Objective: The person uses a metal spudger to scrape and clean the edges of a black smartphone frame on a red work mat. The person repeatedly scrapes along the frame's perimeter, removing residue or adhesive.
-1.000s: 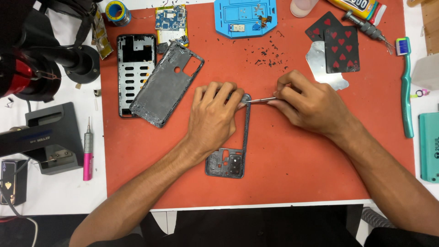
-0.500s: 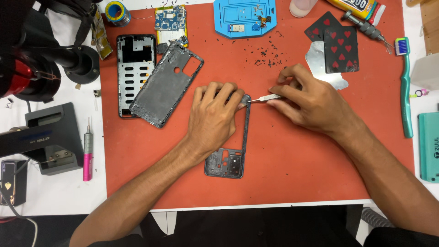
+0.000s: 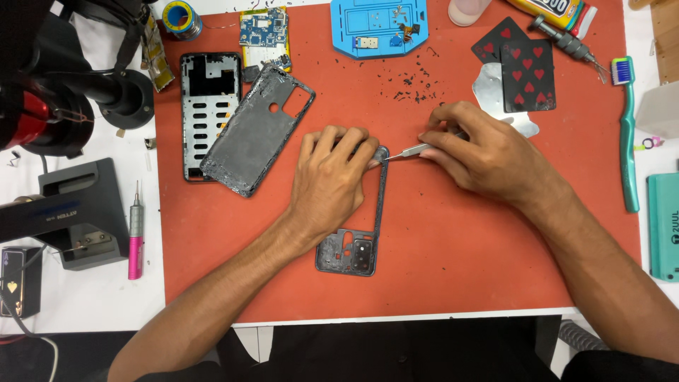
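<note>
While my left hand [image 3: 327,185] presses flat on the thin black phone frame [image 3: 357,244], my right hand [image 3: 482,155] pinches metal tweezers [image 3: 409,151] at its top corner

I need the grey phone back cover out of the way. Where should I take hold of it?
Grip the grey back cover by its lower-left long edge, coming from the left. It lies tilted, partly over the metal mid-frame, so that raised edge gives fingers purchase, away from the left hand.
</note>
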